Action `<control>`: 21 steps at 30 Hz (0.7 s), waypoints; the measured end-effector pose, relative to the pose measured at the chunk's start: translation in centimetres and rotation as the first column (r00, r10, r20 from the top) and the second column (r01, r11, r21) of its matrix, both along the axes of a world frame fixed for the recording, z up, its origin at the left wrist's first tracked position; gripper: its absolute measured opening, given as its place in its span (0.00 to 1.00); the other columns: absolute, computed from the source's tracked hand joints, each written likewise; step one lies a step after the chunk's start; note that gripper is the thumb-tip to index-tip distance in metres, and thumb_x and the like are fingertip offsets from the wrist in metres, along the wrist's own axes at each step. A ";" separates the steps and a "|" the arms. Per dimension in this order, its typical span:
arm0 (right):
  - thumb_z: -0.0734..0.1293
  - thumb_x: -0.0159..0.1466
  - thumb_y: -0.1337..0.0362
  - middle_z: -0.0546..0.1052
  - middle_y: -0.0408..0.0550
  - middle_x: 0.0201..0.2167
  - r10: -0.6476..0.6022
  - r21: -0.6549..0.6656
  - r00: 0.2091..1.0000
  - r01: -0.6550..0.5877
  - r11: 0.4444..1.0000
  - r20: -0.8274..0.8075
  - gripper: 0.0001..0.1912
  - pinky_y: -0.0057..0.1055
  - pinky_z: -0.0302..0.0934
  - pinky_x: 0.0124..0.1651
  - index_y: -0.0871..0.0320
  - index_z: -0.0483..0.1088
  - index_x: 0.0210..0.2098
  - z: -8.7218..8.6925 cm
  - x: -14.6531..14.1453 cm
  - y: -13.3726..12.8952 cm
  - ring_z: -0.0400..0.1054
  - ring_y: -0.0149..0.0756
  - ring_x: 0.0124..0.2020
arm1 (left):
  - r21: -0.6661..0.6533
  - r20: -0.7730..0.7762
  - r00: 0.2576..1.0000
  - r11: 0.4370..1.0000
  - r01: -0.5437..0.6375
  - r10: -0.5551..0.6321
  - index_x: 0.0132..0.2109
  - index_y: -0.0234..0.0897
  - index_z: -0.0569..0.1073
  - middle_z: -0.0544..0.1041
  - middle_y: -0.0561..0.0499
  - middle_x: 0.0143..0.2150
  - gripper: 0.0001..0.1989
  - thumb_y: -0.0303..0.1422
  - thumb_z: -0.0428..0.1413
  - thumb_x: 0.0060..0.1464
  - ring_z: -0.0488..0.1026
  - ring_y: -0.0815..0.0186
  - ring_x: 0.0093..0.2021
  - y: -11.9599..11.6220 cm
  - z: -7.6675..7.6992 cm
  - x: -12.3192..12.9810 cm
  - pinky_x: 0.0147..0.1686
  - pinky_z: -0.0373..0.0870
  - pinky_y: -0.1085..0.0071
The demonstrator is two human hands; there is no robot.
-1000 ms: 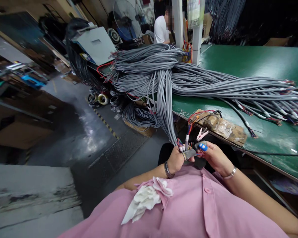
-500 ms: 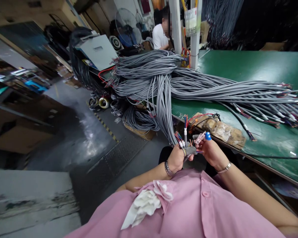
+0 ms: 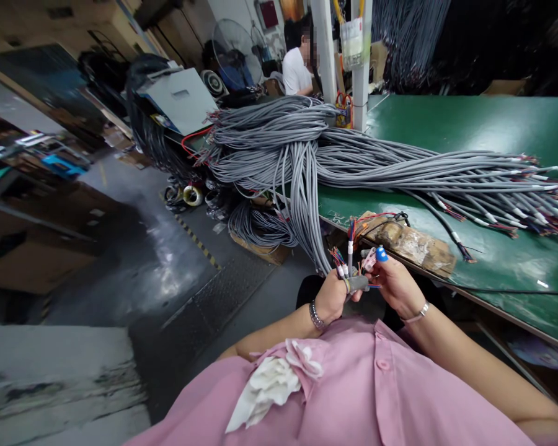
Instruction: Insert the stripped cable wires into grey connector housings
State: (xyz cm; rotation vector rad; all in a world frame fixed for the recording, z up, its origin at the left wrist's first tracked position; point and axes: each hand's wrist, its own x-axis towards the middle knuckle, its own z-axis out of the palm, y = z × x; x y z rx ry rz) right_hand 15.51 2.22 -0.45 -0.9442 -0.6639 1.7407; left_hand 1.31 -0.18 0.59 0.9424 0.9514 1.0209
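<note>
My left hand (image 3: 331, 298) is closed around the ends of several grey cables (image 3: 311, 232), whose thin coloured wires fan out above the fist. One cable end (image 3: 350, 249) with a white band stands upright there. A grey sleeve (image 3: 357, 284), seemingly a cover on the left thumb, lies across the front. Just to the right, my right hand (image 3: 400, 290) pinches a small pale pink piece (image 3: 369, 259) close to the wires; its exact kind is unclear. A blue cap (image 3: 382, 253) covers a right-hand fingertip. The wires between the hands are partly hidden.
A big bundle of grey cables (image 3: 400, 164) lies over the green table (image 3: 446, 121). At the near edge sits a tape-wrapped wooden block (image 3: 413, 244). A white post (image 3: 324, 49) rises behind, with a person in white (image 3: 296, 71) beyond. A coil of cable (image 3: 260, 223) lies below left.
The right hand and the pink piece have shifted slightly left, nearer the left hand. The left hand keeps its grip on the cables. The view has moved a little.
</note>
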 end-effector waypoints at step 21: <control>0.69 0.59 0.53 0.73 0.43 0.27 0.075 -0.023 0.995 -0.077 0.997 -0.069 0.13 0.27 0.62 0.32 0.56 0.72 0.32 -0.5 0.6 -0.4 0.65 0.30 0.27 | 0.066 -0.005 0.964 0.962 -0.263 0.264 0.24 0.34 0.70 0.69 0.54 0.17 0.14 0.40 0.60 0.48 0.63 0.73 0.19 -1.4 -0.7 0.0 0.24 0.58 0.73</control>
